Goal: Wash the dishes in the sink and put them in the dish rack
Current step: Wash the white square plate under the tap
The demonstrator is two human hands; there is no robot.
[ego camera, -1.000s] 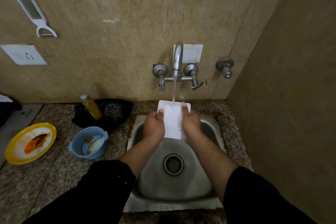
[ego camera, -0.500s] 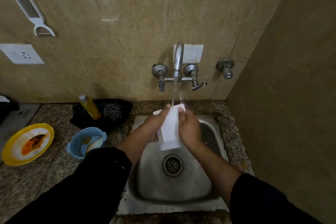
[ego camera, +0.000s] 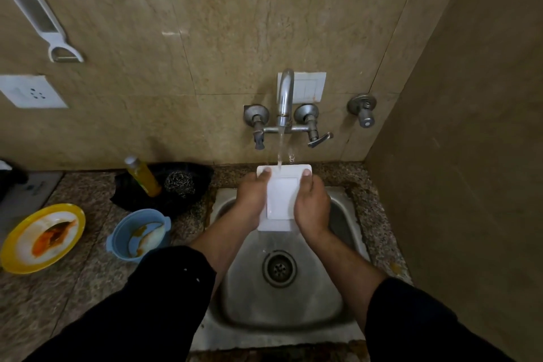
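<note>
Turned flat again under the stream [ego camera: 280, 153], the white plate [ego camera: 280, 200] is gripped at its sides by left hand [ego camera: 252, 200] and right hand [ego camera: 312, 206]; rinsing continues.

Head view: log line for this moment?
phase: rinsing | left hand: grips white rectangular dish | right hand: grips same dish | tap: running onto dish | counter: soiled yellow plate, soiled blue bowl

Beige marbled tiles cover the far wall [ego camera: 235, 23], meeting a plain brown side wall [ego camera: 470, 156] on the right. A white socket plate [ego camera: 32, 92] sits at far left, a white switch plate [ego camera: 311, 87] mid-wall. Below runs a speckled granite counter [ego camera: 73, 288], dimly lit.
</note>
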